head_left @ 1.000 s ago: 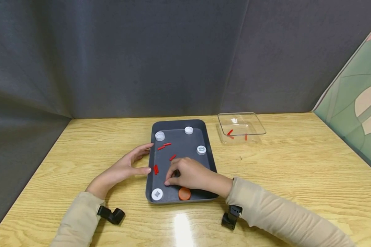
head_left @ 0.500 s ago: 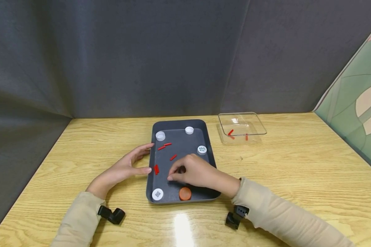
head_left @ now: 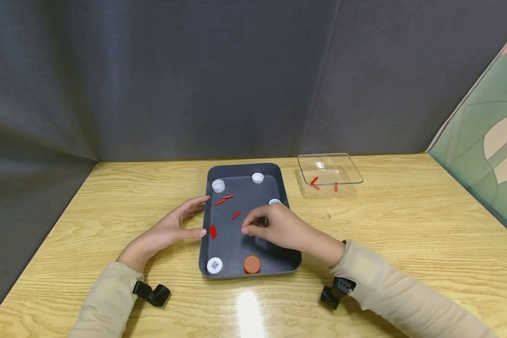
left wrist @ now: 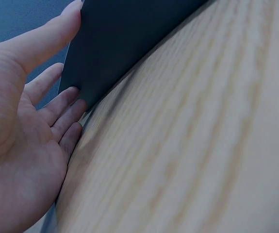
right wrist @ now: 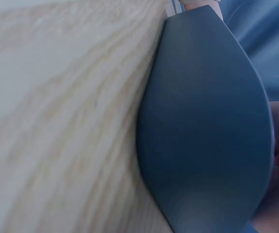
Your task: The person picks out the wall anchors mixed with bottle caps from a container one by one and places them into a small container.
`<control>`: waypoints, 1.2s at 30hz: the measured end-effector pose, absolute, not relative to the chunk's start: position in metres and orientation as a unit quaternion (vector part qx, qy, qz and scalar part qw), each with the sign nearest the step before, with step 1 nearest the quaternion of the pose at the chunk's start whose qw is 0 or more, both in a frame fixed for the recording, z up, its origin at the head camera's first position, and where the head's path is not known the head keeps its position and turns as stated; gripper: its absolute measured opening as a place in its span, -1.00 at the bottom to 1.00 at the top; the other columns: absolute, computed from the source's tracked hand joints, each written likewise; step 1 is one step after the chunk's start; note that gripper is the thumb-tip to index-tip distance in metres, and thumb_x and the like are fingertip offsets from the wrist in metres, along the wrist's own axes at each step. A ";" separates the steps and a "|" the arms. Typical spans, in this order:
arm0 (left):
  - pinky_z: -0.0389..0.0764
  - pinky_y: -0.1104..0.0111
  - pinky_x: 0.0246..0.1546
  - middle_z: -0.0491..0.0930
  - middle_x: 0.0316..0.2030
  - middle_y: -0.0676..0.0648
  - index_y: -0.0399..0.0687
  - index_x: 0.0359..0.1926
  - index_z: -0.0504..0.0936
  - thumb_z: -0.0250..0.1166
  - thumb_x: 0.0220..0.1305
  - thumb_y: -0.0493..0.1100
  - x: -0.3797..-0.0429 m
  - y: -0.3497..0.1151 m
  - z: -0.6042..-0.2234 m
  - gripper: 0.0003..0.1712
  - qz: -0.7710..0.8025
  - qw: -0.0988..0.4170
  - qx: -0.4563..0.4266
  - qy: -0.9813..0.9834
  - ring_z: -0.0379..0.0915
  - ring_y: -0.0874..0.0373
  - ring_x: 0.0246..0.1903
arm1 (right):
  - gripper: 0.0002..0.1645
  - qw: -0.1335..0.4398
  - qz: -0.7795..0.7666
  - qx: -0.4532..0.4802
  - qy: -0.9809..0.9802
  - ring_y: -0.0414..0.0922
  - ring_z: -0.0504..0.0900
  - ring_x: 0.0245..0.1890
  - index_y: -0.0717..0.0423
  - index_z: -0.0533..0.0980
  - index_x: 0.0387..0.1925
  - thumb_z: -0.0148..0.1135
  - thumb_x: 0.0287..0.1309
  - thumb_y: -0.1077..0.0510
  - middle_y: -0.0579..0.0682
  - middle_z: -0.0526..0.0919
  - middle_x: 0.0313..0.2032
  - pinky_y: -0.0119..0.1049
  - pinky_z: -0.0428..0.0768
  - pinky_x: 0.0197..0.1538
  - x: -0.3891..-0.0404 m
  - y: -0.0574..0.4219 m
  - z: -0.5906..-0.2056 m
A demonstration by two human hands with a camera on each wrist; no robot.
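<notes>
A dark grey tray [head_left: 253, 270] lies on the table with several small red sticks [head_left: 236, 215] loose inside it. My right hand [head_left: 280, 227] is over the tray's middle, thumb and index fingertip pinching a small red stick [head_left: 241, 230]; only a speck of it shows. My left hand [head_left: 165, 234] rests against the tray's left side, fingers and thumb extended; in the left wrist view its fingertips are at the dark wall [left wrist: 110, 53]. Two red sticks [head_left: 213, 232] lie together near the left thumb. In the right wrist view the tray wall [right wrist: 202, 111] hides most of the right hand.
White caps [head_left: 214, 265] sit near the tray's corners, one partly behind the right hand. An orange cap [head_left: 252, 265] is by the front rim. A clear plastic box [head_left: 350, 182] holding a few red sticks stands behind on the right. A grey fabric wall [head_left: 203, 94] closes the back.
My right hand has moved back and to the right over the tray, fingertips still pinched, now overlapping the right-hand white cap. The left hand and the loose sticks have not moved.
</notes>
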State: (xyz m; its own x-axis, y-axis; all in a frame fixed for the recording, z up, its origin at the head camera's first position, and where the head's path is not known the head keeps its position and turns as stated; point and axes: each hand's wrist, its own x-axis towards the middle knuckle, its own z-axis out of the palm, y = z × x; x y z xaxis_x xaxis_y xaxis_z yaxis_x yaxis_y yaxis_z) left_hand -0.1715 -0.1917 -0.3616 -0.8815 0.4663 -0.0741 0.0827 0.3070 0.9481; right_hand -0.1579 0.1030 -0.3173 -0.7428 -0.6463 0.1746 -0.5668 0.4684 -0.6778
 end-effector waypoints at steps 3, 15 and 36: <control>-0.05 -0.18 0.39 0.13 0.46 -0.17 0.04 0.51 0.17 0.46 0.18 -0.14 -0.171 -0.192 -0.362 -0.05 0.560 0.169 0.174 0.792 -0.01 -0.20 0.42 | -0.95 0.041 -0.377 -0.356 0.854 -0.30 0.44 -0.55 0.01 0.72 -0.33 0.42 0.17 0.13 -0.32 0.66 -0.45 -0.41 0.45 -0.45 -0.159 0.108 -0.316; -0.05 -0.17 0.40 0.14 0.46 -0.16 0.03 0.51 0.17 0.46 0.18 -0.14 -0.171 -0.192 -0.362 -0.05 0.562 0.168 0.176 0.790 -0.01 -0.20 0.42 | -0.96 0.022 -0.396 -0.317 0.862 -0.24 0.49 -0.45 -0.03 0.72 -0.31 0.43 0.17 0.14 -0.28 0.68 -0.39 -0.37 0.48 -0.36 -0.162 0.125 -0.310; -0.04 -0.16 0.40 0.13 0.46 -0.17 0.04 0.51 0.17 0.46 0.18 -0.14 -0.171 -0.192 -0.362 -0.05 0.562 0.170 0.176 0.791 -0.02 -0.21 0.43 | -0.92 -0.027 -0.382 -0.276 0.882 -0.19 0.52 -0.41 -0.02 0.73 -0.31 0.42 0.15 0.22 -0.24 0.69 -0.39 -0.34 0.49 -0.30 -0.176 0.159 -0.301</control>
